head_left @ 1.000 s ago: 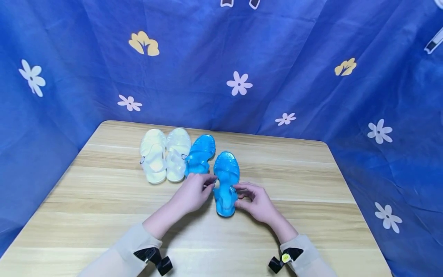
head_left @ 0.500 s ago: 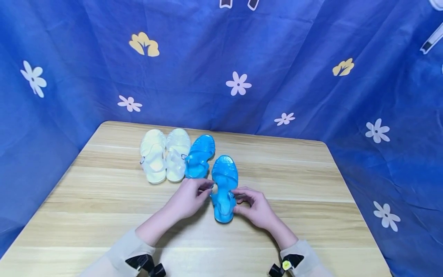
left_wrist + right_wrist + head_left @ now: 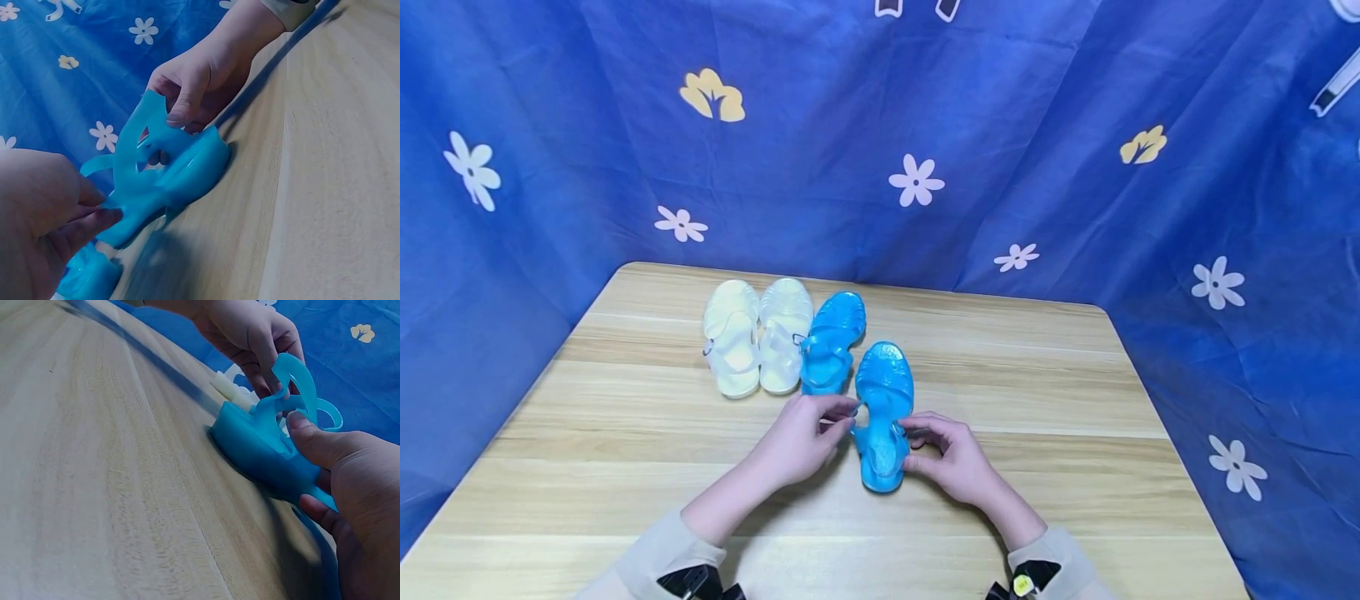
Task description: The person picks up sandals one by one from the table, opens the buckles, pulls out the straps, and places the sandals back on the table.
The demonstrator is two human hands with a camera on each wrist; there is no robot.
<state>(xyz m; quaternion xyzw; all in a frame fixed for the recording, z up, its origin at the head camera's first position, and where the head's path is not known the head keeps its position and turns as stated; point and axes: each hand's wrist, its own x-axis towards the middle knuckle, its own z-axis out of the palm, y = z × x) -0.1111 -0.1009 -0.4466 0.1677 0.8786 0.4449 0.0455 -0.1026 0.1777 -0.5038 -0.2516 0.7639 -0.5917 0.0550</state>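
Between my hands a blue jelly sandal [image 3: 883, 383] lies on the table, toe pointing away. My left hand [image 3: 801, 437] pinches its left side strap with thumb and fingertips. On the other side my right hand [image 3: 951, 454] holds the sandal by the buckle side. The wrist views show its heel strap [image 3: 134, 134] standing up in a loop. A second blue sandal [image 3: 838, 321] sits just behind and to the left, its heel end near my left fingers. Further left are two white translucent sandals [image 3: 733, 350], side by side, toes away.
The wood-grain table [image 3: 1045, 400] carries all the sandals, the white pair and second blue one toward the back left. A blue curtain [image 3: 820, 167] with printed flowers hangs behind the table and along its sides.
Both hands have drawn the blue sandal a little toward the person and slightly left, away from the second blue one. The other sandals stay where they were.
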